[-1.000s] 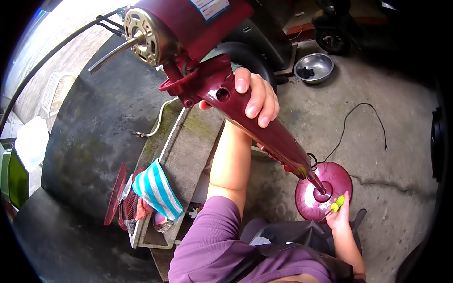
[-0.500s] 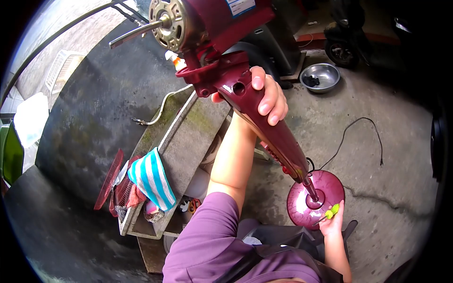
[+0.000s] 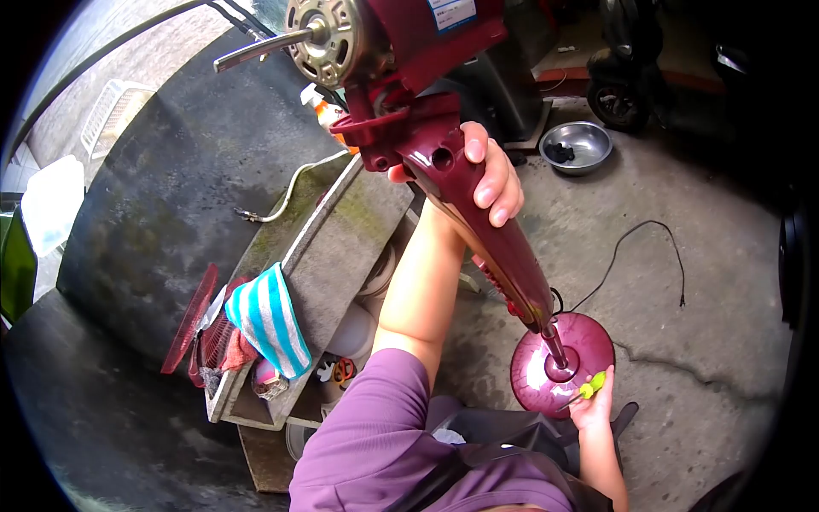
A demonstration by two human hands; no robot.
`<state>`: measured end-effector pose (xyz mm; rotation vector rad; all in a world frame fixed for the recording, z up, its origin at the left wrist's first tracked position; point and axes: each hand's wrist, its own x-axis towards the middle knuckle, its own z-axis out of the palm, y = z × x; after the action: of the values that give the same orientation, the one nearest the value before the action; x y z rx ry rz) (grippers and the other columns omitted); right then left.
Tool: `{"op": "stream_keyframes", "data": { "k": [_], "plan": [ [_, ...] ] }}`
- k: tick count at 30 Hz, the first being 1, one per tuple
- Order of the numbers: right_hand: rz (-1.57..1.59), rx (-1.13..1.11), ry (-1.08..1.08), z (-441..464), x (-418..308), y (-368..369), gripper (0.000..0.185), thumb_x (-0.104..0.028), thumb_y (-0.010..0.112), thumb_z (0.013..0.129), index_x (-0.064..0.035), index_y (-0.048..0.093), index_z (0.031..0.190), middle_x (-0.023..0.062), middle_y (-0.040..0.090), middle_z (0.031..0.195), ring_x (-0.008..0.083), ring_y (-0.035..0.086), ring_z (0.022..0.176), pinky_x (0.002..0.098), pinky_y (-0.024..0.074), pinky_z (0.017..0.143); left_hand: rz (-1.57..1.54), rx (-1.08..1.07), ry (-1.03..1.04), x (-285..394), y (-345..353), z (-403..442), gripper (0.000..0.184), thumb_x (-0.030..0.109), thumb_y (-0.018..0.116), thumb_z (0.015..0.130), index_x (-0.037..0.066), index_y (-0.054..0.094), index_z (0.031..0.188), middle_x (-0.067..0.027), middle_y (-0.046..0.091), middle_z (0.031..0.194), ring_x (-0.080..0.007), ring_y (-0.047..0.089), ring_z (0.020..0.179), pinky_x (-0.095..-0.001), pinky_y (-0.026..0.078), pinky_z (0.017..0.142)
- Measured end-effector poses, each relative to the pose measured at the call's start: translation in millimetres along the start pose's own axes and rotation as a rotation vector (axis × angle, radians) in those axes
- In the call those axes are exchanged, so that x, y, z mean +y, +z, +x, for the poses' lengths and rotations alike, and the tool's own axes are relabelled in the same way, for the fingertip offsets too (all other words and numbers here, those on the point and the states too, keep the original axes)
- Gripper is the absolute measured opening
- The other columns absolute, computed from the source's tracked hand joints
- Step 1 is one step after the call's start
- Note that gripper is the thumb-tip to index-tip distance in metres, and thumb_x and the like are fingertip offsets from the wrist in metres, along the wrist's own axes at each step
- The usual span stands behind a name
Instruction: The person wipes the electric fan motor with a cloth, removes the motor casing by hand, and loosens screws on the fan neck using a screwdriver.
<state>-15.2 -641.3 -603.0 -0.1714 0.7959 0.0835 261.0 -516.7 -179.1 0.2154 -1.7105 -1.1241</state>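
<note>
A dark red standing fan without blades or grille rises in front of me, tilted. My left hand [image 3: 493,175] is wrapped round the upper part of its column [image 3: 512,256], just below the motor [image 3: 328,43] with its bare metal shaft. Low on the right, my right hand [image 3: 595,405] grips a screwdriver [image 3: 592,386] with a yellow-green handle. That hand is at the rim of the fan's round, glossy base [image 3: 533,367].
A concrete sink [image 3: 341,230] stands left, with a striped towel [image 3: 271,320] and red mesh pieces [image 3: 192,320] on it. A metal bowl [image 3: 577,148] holding something dark sits on the floor. A black cable [image 3: 636,229] trails behind the base. A scooter wheel [image 3: 618,104] is at the back.
The view has shifted slightly, so the fan's head appears a little farther right and the base a little farther left. Both hands keep their holds.
</note>
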Motion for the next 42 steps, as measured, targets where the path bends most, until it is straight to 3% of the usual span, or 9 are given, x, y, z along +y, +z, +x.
{"op": "stream_keyframes", "data": {
  "k": [5, 8, 11, 13, 14, 18, 21, 31, 42],
  "plan": [
    [-0.018, 0.000, -0.009, -12, -2, 9, 0.049, -0.068, 0.067, 0.083, -0.0211, 0.056, 0.091, -0.0065, 0.059, 0.078, 0.0125, 0.051, 0.054, 0.0239, 0.0366, 0.045, -0.015, 0.019, 0.011, -3, 3, -5, 0.086, 0.057, 0.082, 0.073, 0.004, 0.050, 0.133, -0.0216, 0.066, 0.107, -0.0409, 0.068, 0.096, -0.0449, 0.051, 0.077],
    [-0.076, -0.181, -0.063, -13, 0, 11, 0.046, -0.061, 0.064, 0.090, -0.0161, 0.057, 0.090, -0.0004, 0.060, 0.077, 0.0110, 0.055, 0.059, 0.0235, 0.0351, 0.047, -0.027, 0.102, 0.051, -6, 7, -6, 0.087, 0.060, 0.082, 0.071, 0.004, 0.051, 0.130, -0.0210, 0.067, 0.104, -0.0408, 0.068, 0.093, -0.0451, 0.051, 0.076],
    [0.121, -0.290, -0.008, -33, -13, 32, 0.036, -0.047, 0.064, 0.096, -0.0107, 0.063, 0.098, 0.0060, 0.070, 0.089, 0.0175, 0.063, 0.067, 0.0268, 0.0509, 0.057, -0.010, 0.123, 0.051, -5, 12, -4, 0.087, 0.063, 0.082, 0.069, 0.004, 0.053, 0.126, -0.0204, 0.067, 0.099, -0.0407, 0.068, 0.090, -0.0449, 0.051, 0.075],
    [0.173, -0.547, -0.094, -77, -36, 71, 0.033, -0.041, 0.062, 0.098, -0.0086, 0.065, 0.103, 0.0080, 0.071, 0.096, 0.0203, 0.067, 0.074, 0.0308, 0.0567, 0.064, -0.011, 0.159, 0.060, -8, 11, -6, 0.087, 0.064, 0.081, 0.068, 0.004, 0.053, 0.124, -0.0196, 0.067, 0.096, -0.0400, 0.068, 0.086, -0.0442, 0.051, 0.074],
    [0.126, -0.599, -0.277, -111, -49, 100, 0.031, -0.037, 0.061, 0.099, -0.0075, 0.063, 0.107, 0.0082, 0.069, 0.100, 0.0198, 0.067, 0.080, 0.0313, 0.0572, 0.066, -0.003, 0.164, 0.055, -7, 12, -6, 0.088, 0.064, 0.082, 0.067, 0.004, 0.054, 0.124, -0.0193, 0.067, 0.096, -0.0396, 0.068, 0.086, -0.0434, 0.051, 0.073],
    [-0.333, -0.870, -1.106, -223, -104, 188, 0.051, -0.050, 0.073, 0.088, -0.0078, 0.054, 0.110, 0.0053, 0.054, 0.101, 0.0168, 0.055, 0.091, 0.0328, 0.0502, 0.086, -0.012, 0.159, 0.052, -7, 14, -1, 0.088, 0.063, 0.083, 0.066, 0.003, 0.056, 0.124, -0.0197, 0.068, 0.097, -0.0391, 0.068, 0.087, -0.0437, 0.051, 0.072],
    [-0.545, -0.834, -1.444, -261, -123, 226, 0.065, -0.055, 0.075, 0.084, -0.0047, 0.056, 0.120, 0.0075, 0.053, 0.108, 0.0199, 0.055, 0.102, 0.0328, 0.0484, 0.093, -0.015, 0.171, 0.076, -11, 16, 1, 0.087, 0.062, 0.083, 0.068, 0.004, 0.055, 0.127, -0.0192, 0.069, 0.097, -0.0379, 0.069, 0.085, -0.0413, 0.053, 0.069],
    [-1.029, -0.919, -2.025, -279, -115, 281, 0.062, -0.049, 0.080, 0.081, -0.0027, 0.059, 0.115, 0.0097, 0.061, 0.102, 0.0211, 0.061, 0.089, 0.0307, 0.0504, 0.077, 0.036, 0.213, 0.073, -11, 17, -6, 0.085, 0.065, 0.080, 0.069, 0.006, 0.056, 0.126, -0.0164, 0.069, 0.097, -0.0356, 0.069, 0.085, -0.0394, 0.053, 0.071],
    [-1.124, -0.991, -2.115, -288, -117, 295, 0.063, -0.043, 0.086, 0.077, -0.0028, 0.059, 0.116, 0.0088, 0.062, 0.101, 0.0179, 0.063, 0.086, 0.0272, 0.0525, 0.073, 0.007, 0.202, 0.079, -12, 17, -8, 0.084, 0.063, 0.081, 0.071, 0.004, 0.055, 0.126, -0.0186, 0.068, 0.099, -0.0364, 0.069, 0.086, -0.0442, 0.054, 0.079]
  ]
}}
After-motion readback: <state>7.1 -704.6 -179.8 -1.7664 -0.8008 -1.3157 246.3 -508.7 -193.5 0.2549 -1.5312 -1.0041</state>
